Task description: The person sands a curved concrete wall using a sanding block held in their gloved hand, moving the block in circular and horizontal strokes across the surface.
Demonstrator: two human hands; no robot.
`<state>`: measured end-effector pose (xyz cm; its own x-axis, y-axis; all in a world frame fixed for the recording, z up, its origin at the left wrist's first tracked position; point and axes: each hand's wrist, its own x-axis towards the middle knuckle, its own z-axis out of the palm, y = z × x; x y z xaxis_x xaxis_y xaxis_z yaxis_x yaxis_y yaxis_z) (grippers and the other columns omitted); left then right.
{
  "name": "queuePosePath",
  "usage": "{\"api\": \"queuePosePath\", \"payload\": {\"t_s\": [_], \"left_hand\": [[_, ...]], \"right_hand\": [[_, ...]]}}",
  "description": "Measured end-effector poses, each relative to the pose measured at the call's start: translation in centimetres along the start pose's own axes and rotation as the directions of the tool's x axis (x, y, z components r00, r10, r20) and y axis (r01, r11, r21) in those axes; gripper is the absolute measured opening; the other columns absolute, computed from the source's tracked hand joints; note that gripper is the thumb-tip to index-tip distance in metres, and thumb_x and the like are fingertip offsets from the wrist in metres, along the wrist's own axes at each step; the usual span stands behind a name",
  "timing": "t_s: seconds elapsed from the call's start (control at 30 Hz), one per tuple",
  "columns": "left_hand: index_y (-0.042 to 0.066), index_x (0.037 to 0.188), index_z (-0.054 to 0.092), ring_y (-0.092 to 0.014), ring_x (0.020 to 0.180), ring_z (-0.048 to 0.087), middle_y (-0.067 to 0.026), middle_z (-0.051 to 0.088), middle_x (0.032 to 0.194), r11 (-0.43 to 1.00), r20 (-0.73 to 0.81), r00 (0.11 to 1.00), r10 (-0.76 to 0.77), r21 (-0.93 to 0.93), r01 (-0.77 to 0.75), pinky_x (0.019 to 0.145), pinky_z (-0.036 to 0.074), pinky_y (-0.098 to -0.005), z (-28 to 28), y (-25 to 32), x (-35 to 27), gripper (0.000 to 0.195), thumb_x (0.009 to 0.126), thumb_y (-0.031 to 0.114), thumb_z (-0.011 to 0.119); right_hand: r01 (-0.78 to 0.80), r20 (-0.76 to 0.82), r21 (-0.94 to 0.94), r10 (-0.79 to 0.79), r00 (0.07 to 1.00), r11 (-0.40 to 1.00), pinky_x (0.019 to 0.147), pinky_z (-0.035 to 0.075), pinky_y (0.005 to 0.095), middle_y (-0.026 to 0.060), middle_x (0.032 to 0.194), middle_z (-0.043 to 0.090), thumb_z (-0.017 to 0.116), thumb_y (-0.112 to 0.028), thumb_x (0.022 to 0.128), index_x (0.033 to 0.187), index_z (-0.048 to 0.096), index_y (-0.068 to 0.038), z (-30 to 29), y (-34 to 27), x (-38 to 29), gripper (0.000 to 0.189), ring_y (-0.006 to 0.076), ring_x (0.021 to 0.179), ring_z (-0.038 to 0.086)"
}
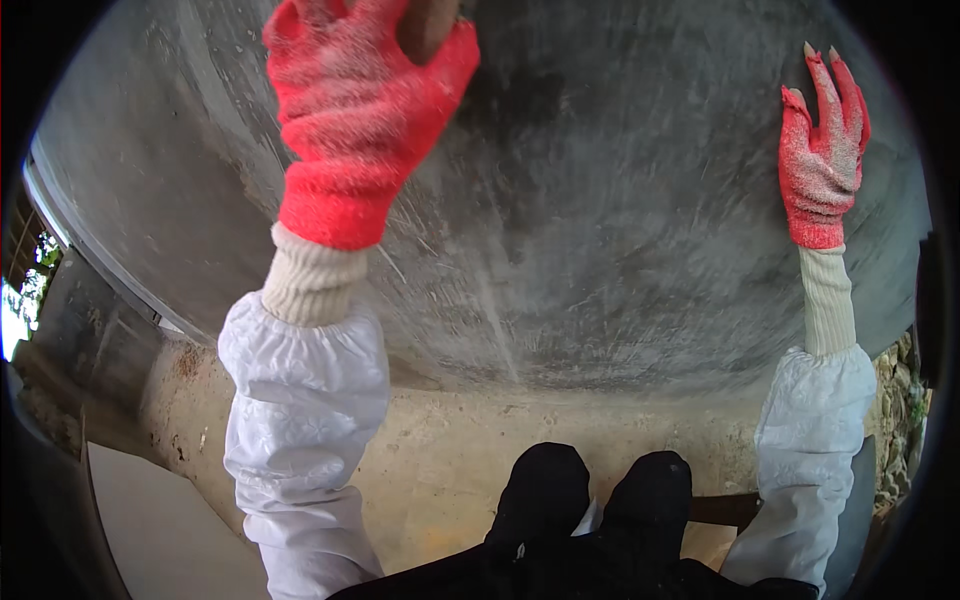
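Observation:
A large dark grey panel (585, 225), scuffed and streaked with pale marks, fills the upper view. At the top edge, left of centre, my left hand (360, 97) wears a dusty red glove over a cream ribbed cuff. A smooth brown object (429, 30) shows between its thumb and fingers; the picture's edge cuts it off, and its kind is unclear. Over at the right my right hand (825, 150) lies on the panel with fingers apart and nothing held. Its red glove is dusty, and bare fingertips poke through. White sleeves cover both forearms.
Below the panel is a worn tan floor (427, 465), with my dark-clad legs or feet (547, 487) at the lower middle. A pale flat sheet (157, 525) lies at lower left. Rough stonework (892, 420) stands at the right edge. A pale rim (97, 262) borders the panel's left side.

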<state>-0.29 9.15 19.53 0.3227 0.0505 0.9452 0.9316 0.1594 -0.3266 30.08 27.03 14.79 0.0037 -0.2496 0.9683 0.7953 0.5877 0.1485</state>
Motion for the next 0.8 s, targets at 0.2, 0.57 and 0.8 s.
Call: {"api": "queuePosePath", "payload": {"t_s": [0.2,0.57,0.8], "left_hand": [[0.015,0.146,0.044,-0.039,0.139,0.034,-0.0181,0.032,0.154,0.941,-0.156,0.928,-0.338,-0.063,0.332,0.111,0.033,-0.0427,-0.3,-8.8,4.8,0.074,0.082,0.036,0.072],[0.012,0.146,0.045,-0.042,0.136,0.036,-0.0203,0.031,0.154,0.965,-0.038,0.966,-0.255,-0.07,0.252,0.11,0.034,-0.046,-0.7,-1.7,-7.1,0.081,0.076,0.025,0.082],[0.018,0.153,0.035,-0.045,0.137,0.034,-0.0258,0.025,0.156,0.965,0.055,0.963,-0.264,0.008,0.264,0.108,0.034,-0.0541,-1.3,3.1,-18.2,0.094,0.071,0.019,0.081]], "right_hand": [[0.034,-0.02,0.006,-0.034,0.999,0.999,0.108,0.038,0.0378,0.0074,0.137,0.057,0.068,-0.019,0.091,0.131,0.063,-0.018,0.4,0.2,0.5,0.041,0.0258,0.128,0.05],[0.059,-0.012,-0.021,-0.06,0.998,0.998,0.103,0.044,0.0373,0.0153,0.138,0.053,0.064,0.001,0.078,0.13,0.06,-0.009,-0.8,-0.7,-0.3,0.053,0.0344,0.127,0.051],[0.016,-0.047,-0.03,-0.017,0.999,0.999,0.105,0.043,0.0383,0.0079,0.133,0.059,0.072,-0.015,0.087,0.128,0.064,-0.015,0.4,-0.1,0.4,0.042,0.0266,0.124,0.054]]}}
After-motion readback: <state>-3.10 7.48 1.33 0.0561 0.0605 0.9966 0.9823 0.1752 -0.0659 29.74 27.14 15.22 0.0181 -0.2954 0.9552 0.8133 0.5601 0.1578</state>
